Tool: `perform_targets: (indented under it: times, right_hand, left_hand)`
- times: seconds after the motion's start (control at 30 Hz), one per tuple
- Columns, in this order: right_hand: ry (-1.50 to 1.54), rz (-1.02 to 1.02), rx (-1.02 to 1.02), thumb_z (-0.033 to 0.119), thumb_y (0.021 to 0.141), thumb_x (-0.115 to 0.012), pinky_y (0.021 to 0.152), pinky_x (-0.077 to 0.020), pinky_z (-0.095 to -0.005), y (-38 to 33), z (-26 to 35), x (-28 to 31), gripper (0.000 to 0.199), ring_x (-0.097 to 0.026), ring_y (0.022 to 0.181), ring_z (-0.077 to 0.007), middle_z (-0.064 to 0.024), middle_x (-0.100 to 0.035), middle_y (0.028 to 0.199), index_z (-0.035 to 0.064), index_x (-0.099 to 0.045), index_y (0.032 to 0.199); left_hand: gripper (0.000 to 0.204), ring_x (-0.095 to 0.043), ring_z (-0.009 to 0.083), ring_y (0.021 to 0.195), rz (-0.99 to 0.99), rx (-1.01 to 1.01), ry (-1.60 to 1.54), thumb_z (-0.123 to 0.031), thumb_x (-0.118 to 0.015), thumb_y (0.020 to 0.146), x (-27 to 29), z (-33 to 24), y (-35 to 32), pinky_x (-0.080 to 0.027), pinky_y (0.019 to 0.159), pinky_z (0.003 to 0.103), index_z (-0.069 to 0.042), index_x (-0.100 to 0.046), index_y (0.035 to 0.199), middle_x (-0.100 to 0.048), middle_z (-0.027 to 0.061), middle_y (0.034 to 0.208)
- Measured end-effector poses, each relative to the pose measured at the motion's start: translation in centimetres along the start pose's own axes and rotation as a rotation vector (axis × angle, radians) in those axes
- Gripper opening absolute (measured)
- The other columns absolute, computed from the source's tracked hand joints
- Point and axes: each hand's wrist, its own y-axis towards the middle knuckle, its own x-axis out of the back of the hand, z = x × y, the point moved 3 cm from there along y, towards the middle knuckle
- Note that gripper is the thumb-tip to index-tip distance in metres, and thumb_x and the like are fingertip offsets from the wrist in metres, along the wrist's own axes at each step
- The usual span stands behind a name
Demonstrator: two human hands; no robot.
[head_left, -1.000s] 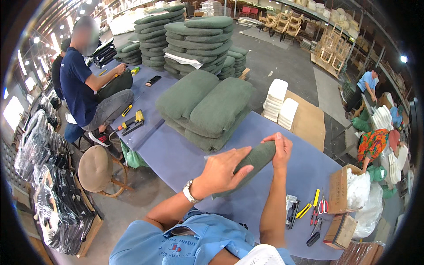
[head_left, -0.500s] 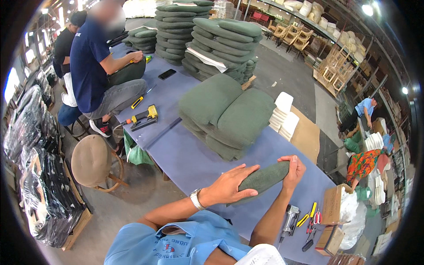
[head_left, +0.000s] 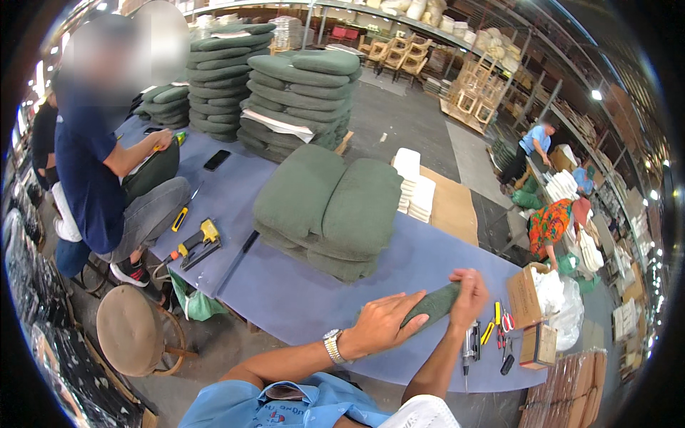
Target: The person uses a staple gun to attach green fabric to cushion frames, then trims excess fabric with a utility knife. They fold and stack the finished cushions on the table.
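A dark green seat cushion (head_left: 435,304) is held up on its edge above the near side of the table. My left hand (head_left: 385,322), with a watch on the wrist, clasps its left end, fingers on the far face and thumb over the near edge. Around its right end my right hand (head_left: 469,298) is closed, the fingertips bent over the top. Just beyond my hands lies a low pile of folded green cushions (head_left: 325,214) in two side-by-side stacks. The underside of the held cushion is hidden.
The blue-topped table (head_left: 300,314) carries a yellow staple gun (head_left: 196,244), a phone (head_left: 216,160), pliers (head_left: 489,328), scissors (head_left: 506,322) and a grey air tool (head_left: 468,349). Tall cushion stacks (head_left: 303,100) stand farther back. A co-worker (head_left: 89,171) sits at left, near a stool (head_left: 132,329).
The view has swung right, so the scene sits farther left. The cushion in my hands has turned more edge-on, and both hands still hold it.
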Motion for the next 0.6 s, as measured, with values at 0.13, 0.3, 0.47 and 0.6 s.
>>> perform_targets:
  times: [0.13, 0.3, 0.47, 0.6]
  right_hand:
    - [-0.256, 0.119, 0.132, 0.024, 0.103, -0.057, 0.101, -0.0428, -0.0416, -1.6, 1.4, -1.8, 0.03, -0.062, 0.114, -0.028, -0.0071, -0.074, 0.096, 0.0031, -0.076, 0.09]
    - [-0.178, 0.028, 0.22, 0.021, 0.102, -0.053, 0.1, -0.0437, -0.0422, -1.7, 0.0, -1.9, 0.037, -0.062, 0.108, -0.0286, -0.0075, -0.073, 0.091, 0.0034, -0.077, 0.08]
    - [-0.004, 0.082, 0.163, 0.019, 0.104, -0.05, 0.086, -0.0468, -0.0401, -0.5, -2.0, -2.4, 0.041, -0.062, 0.088, -0.0247, -0.0081, -0.071, 0.076, 0.0023, -0.075, 0.075]
    - [0.043, 0.226, 0.095, 0.019, 0.106, -0.049, 0.079, -0.0468, -0.0383, 1.0, -2.1, -3.8, 0.045, -0.061, 0.081, -0.0229, -0.0085, -0.07, 0.073, 0.0005, -0.074, 0.073]
  left_hand:
    - [0.048, -0.075, 0.037, 0.099, 0.163, 0.204, -0.144, -0.028, -0.067, 0.101, -1.1, 2.4, -0.4, -0.06, 0.085, 0.042, 0.003, -0.061, 0.137, -0.074, 0.0217, 0.117]
    - [0.045, -0.075, 0.0372, 0.095, 0.16, 0.175, -0.159, -0.026, -0.063, 0.103, -1.1, 1.8, -0.1, -0.06, 0.081, 0.041, 0.003, -0.061, 0.137, -0.074, 0.022, 0.116]
    - [0.041, -0.075, 0.0371, 0.089, 0.042, 0.174, -0.206, -0.025, -0.06, 0.104, -1.3, 1.8, -0.2, -0.059, 0.076, 0.042, 0.002, -0.064, 0.135, -0.075, 0.0228, 0.109]
    - [0.041, -0.075, 0.0365, 0.088, 0.024, 0.216, -0.198, -0.025, -0.059, 0.105, -0.7, 2.6, -1.0, -0.059, 0.075, 0.042, 0.002, -0.063, 0.137, -0.075, 0.0231, 0.107]
